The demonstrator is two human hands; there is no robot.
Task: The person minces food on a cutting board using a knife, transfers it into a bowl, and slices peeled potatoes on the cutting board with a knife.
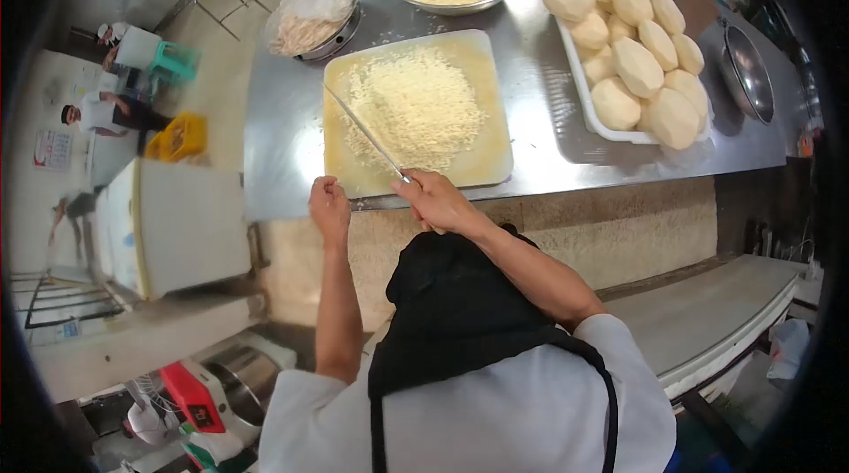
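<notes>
Commercial-type kitchen, as shown by: steel worktable (535,133); cutting board (493,150); white tray (619,134) heaped with peeled vegetables (638,66); metal bowl (750,75); black apron (469,296) worn.

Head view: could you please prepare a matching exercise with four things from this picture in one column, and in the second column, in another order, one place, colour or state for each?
Things
1. Knife
2. Cutting board
3. Peeled vegetables
4. Apron

Places, colours, states
A. Piled in a white tray
B. Black
C. Held in the right hand
D. Under a heap of chopped pieces

Right pairs: 1-C, 2-D, 3-A, 4-B
</notes>
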